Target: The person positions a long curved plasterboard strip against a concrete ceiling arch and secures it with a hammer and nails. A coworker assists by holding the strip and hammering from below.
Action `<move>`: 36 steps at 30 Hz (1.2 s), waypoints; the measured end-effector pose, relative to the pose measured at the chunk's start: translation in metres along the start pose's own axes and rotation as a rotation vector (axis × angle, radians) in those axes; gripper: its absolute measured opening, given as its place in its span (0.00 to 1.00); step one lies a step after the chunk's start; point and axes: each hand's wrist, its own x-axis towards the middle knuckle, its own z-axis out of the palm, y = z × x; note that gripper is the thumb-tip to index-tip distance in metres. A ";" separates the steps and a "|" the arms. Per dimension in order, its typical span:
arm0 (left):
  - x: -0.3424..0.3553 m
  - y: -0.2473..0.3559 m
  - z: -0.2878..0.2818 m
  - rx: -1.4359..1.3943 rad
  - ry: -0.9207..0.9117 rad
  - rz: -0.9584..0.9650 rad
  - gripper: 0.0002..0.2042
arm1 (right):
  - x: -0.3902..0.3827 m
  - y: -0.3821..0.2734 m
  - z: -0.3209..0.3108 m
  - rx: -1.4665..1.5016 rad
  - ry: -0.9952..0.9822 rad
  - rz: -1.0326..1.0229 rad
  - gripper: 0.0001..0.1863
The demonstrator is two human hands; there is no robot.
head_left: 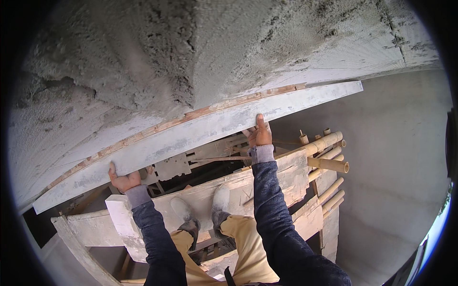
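A long pale straightedge board [191, 134], smeared with grey, slants from lower left to upper right against rough cement plaster [229, 62]. Along its upper edge runs a strip of bare brownish wood [224, 106]. My left hand [126, 181] grips the board's lower edge left of its middle, thumb up on the pale face. Farther right, my right hand [260, 135] holds the same edge with its thumb pressed on the face. The fingers of both hands are partly hidden beneath the board. Plaster above the board is uneven, with dark pits and ridges.
I stand in dusty boots [220, 198] on a scaffold plank [198, 202]. A whitish block [125, 224] is by my left forearm. Bamboo poles [329, 164] jut out at the right, near a smooth grey wall [391, 157]. Dark gaps show between the planks.
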 end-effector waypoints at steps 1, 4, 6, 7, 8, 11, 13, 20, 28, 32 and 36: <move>-0.001 0.001 0.003 -0.004 0.023 -0.007 0.18 | 0.003 0.002 -0.002 0.007 -0.007 0.003 0.33; -0.004 0.000 0.008 0.006 0.118 0.000 0.17 | 0.005 0.002 -0.004 0.016 -0.011 0.016 0.29; -0.004 0.001 0.011 0.015 0.134 0.009 0.17 | 0.006 0.001 -0.003 0.050 -0.010 0.014 0.24; -0.005 0.000 0.012 0.020 0.144 0.011 0.17 | 0.005 -0.001 -0.001 0.048 0.004 0.024 0.25; -0.005 0.001 0.012 0.013 0.142 0.004 0.17 | 0.004 -0.001 0.000 0.051 0.003 0.021 0.25; -0.002 0.003 0.007 -0.002 0.147 -0.002 0.18 | 0.003 -0.001 0.001 0.073 0.020 0.038 0.28; 0.001 0.001 0.006 -0.003 0.156 0.013 0.18 | 0.006 -0.002 0.000 0.064 0.033 0.069 0.30; -0.010 -0.003 0.021 0.070 0.184 -0.015 0.20 | 0.006 -0.003 0.003 0.063 0.078 0.080 0.29; -0.001 0.003 0.013 0.065 0.132 -0.010 0.21 | 0.002 -0.011 0.009 0.054 0.078 0.110 0.29; -0.001 0.002 0.014 0.048 0.172 -0.025 0.20 | 0.006 -0.009 0.006 0.059 0.106 0.122 0.28; -0.002 0.009 0.013 0.057 0.183 -0.006 0.21 | 0.004 -0.006 0.006 0.065 0.122 0.112 0.29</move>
